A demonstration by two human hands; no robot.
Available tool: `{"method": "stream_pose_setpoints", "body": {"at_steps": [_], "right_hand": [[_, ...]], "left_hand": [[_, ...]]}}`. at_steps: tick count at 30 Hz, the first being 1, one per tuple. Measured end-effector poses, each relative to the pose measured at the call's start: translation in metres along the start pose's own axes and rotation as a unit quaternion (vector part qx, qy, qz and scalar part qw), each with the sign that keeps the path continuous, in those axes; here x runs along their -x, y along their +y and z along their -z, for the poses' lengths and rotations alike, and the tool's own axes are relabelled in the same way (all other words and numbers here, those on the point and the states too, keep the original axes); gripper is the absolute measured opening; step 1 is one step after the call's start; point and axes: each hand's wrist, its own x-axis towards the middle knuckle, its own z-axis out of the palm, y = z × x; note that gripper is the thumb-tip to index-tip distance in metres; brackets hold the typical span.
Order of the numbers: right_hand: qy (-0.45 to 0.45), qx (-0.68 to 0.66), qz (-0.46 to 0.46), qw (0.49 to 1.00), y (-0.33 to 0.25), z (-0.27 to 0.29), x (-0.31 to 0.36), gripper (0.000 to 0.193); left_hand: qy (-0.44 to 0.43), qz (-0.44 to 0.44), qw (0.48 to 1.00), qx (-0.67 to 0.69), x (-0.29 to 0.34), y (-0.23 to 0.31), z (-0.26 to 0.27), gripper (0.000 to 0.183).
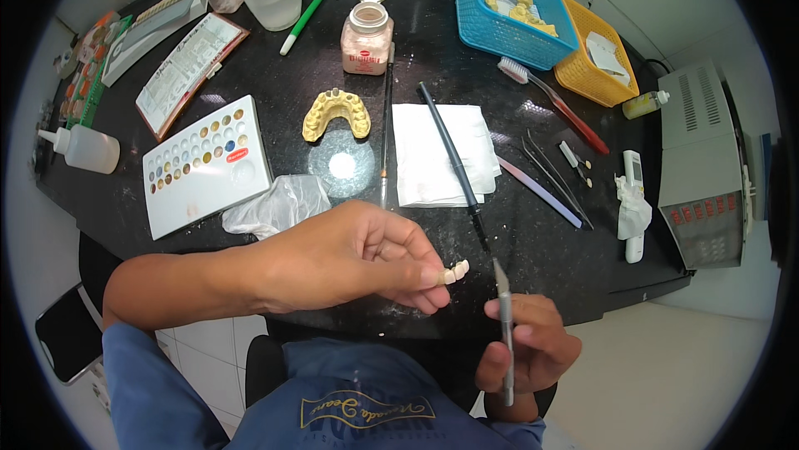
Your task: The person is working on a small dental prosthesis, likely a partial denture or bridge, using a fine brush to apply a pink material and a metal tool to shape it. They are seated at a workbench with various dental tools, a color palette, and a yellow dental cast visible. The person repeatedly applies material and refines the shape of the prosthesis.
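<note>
Over the dark table (574,275), the left hand (354,258) pinches a small tooth-coloured piece (455,273), perhaps a dental bridge, by one end, so a slip of the craft knife (507,325) grasped in the right hand (541,338) could chip it or cut skin

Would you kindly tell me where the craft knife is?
In the head view, the craft knife is right of centre in the right hand, near the off-white dental piece.

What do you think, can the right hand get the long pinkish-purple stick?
Probably yes: nothing seems to cover the near end of the pinkish-purple stick. But the right hand holds a slim silver metal knife, which may need putting down first.
</note>
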Motion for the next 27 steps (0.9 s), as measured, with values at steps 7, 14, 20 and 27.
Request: {"method": "stream_pose_setpoints", "body": {"at_steps": [7, 14, 20, 27], "right_hand": [[-0.058, 0.072, 0.061, 0.994, 0.0021, 0.0059, 0.0013, 0.027], [-0.054, 0.016, 0.05, 0.997, 0.0036, 0.001, 0.0008, 0.027], [-0.084, 0.021, 0.056, 0.995, 0.0034, 0.0023, -0.0012, 0.03], [-0.084, 0.003, 0.041, 0.996, 0.0026, 0.0053, 0.0, 0.033]], "left_hand": [[0.015, -0.006, 1.0, 0.016, 0.0012, 0.0003, -0.0008, 0.016], [0.02, -0.019, 0.999, 0.027, 0.0012, -0.0007, -0.0016, 0.013], [0.027, -0.01, 0.999, 0.015, 0.0023, 0.0022, -0.0029, 0.013], [0.028, -0.01, 0.999, 0.012, 0.0016, 0.0024, -0.003, 0.013]]}}
